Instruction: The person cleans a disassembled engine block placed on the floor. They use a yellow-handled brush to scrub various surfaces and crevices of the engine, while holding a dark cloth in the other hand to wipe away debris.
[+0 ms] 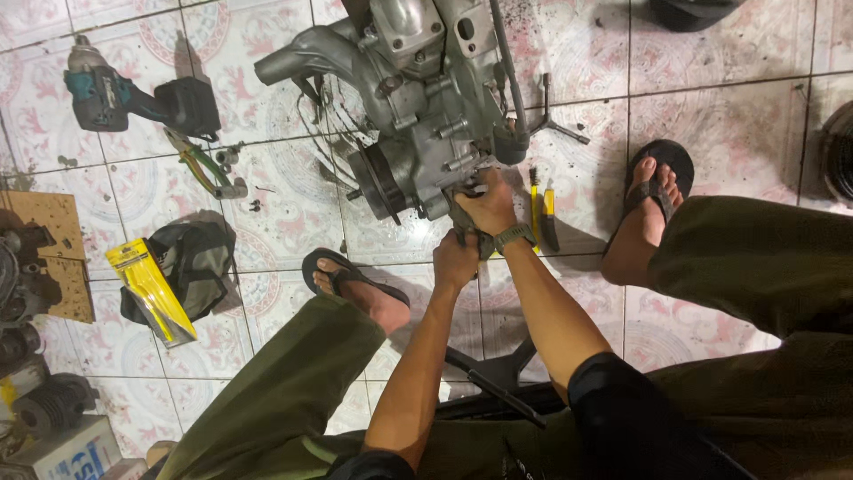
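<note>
A grey metal engine block (418,98) lies on the tiled floor in front of me. My right hand (489,206), with a watch on its wrist, presses against the block's near edge and is closed around a part there. Just below it my left hand (455,260) is clenched on something dark under the right wrist; what it holds is hidden. A screwdriver with a yellow handle (536,206) lies on the floor just right of my right hand.
A cordless impact driver (133,98) and green-handled pliers (203,165) lie at the left. A dark pouch (195,267) with a yellow packet (149,289) sits lower left, engine parts (35,356) at the left edge. My sandalled feet (355,289) flank my hands. A cross wrench (551,120) lies beside the engine.
</note>
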